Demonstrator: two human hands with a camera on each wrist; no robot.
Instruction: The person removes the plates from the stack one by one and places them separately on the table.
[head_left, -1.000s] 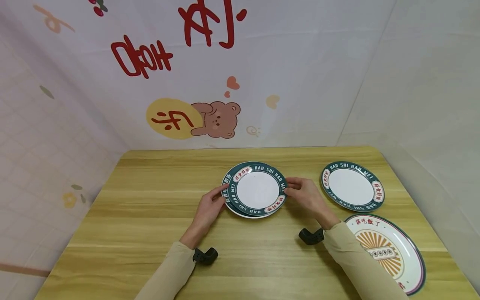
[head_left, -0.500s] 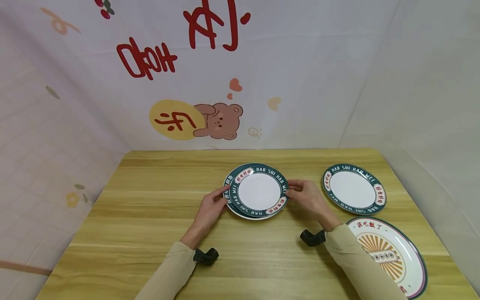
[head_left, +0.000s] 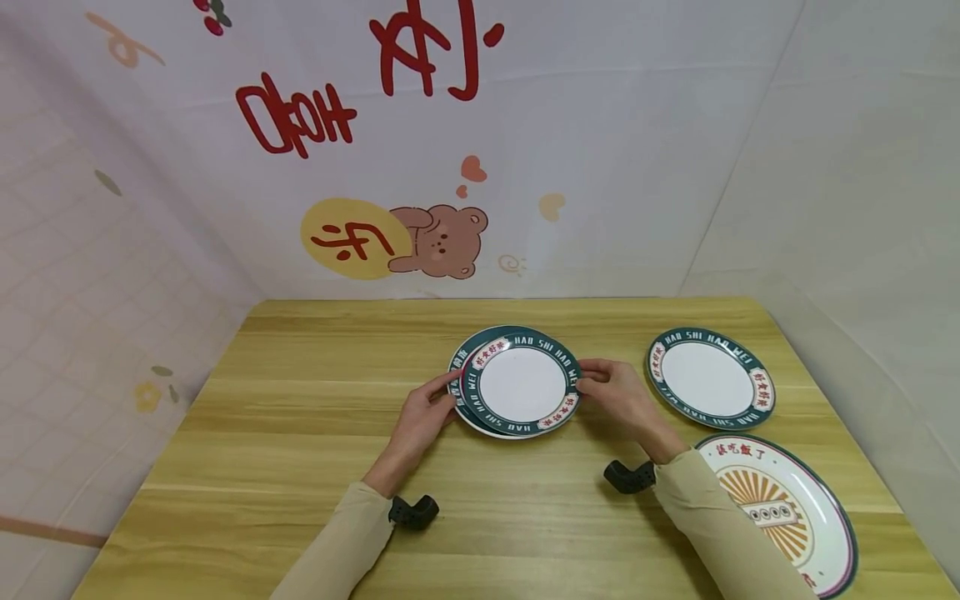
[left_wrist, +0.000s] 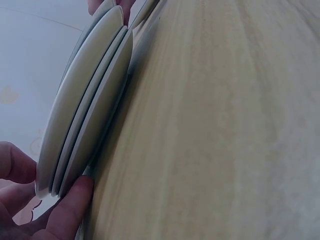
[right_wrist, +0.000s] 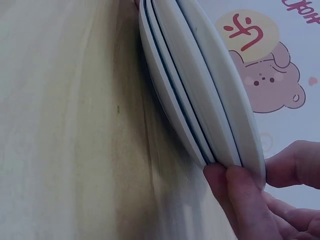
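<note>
1 plate stack (left_wrist: 82,100) toward rear of wood-grain table (head_left: 510,533); top green-rimmed plate (head_left: 522,385) offset rightward. Left hand (head_left: 422,412) grips stack's left edge, right hand (head_left: 621,396) the opposite edge. Judgement: even, gentle pressure from both sides, rims level, should limit slipping or chipping.

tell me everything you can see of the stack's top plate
The top plate is round and ceramic-looking, with a white centre and a dark green rim carrying white HAO SHI HAO WEI lettering and two panels of red characters. It lies face up on the stack, shifted right so a lower plate shows at its left. The right hand touches its right edge; whether the left hand touches it is unclear.
</note>
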